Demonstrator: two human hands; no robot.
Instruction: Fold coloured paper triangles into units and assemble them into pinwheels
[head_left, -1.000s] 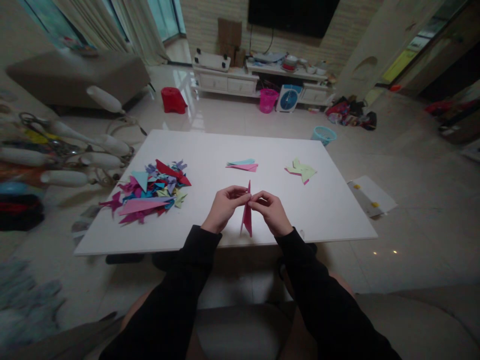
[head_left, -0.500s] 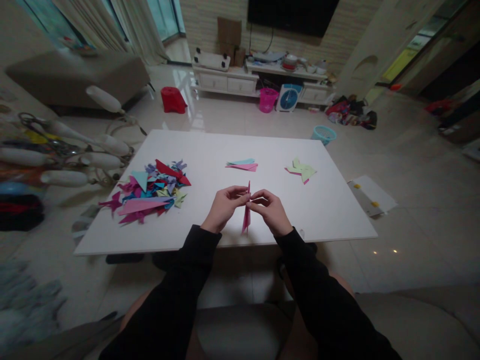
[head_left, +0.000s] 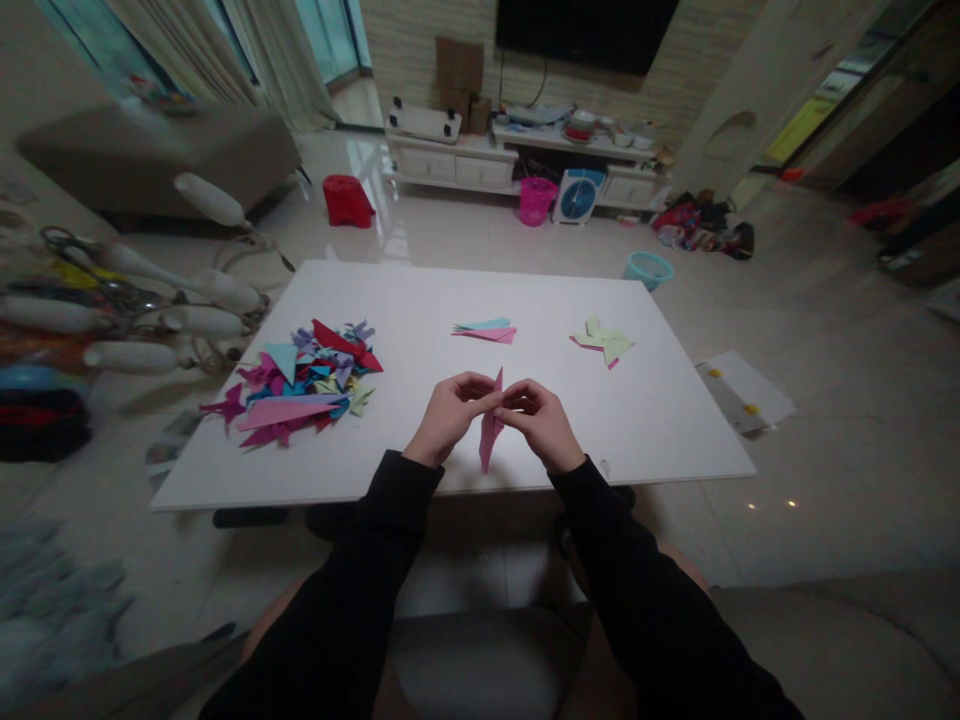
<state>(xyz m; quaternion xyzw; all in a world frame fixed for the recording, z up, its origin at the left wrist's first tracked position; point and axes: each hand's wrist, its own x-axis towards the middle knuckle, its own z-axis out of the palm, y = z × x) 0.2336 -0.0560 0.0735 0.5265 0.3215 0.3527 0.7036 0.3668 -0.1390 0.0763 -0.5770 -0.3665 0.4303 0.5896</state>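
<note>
Between both hands, a narrow piece of folded pink paper (head_left: 490,440) is held up above the near part of the white table (head_left: 420,460). My left hand (head_left: 448,412) pinches it from the left, thumb and fingers meeting at its middle. From the right, my right hand (head_left: 541,420) pinches the same paper, its fingertips touching those of the left. The paper's middle is hidden behind the fingers. Beyond the hands lie folded pink and light-blue papers (head_left: 486,331). Farther right rests a pale green and pink folded paper shape (head_left: 604,342).
A heap of colourful folded paper pieces (head_left: 300,385) covers the table's left side. Lamp arms with white shades (head_left: 191,320) reach close to the left edge. On the floor are a teal basket (head_left: 649,268), a red stool (head_left: 347,200) and a pink bucket (head_left: 536,200).
The pink paper has turned slightly between the fingers, and its lower end shows a wider face and has swung a little left. Both hands stay in about the same place.
</note>
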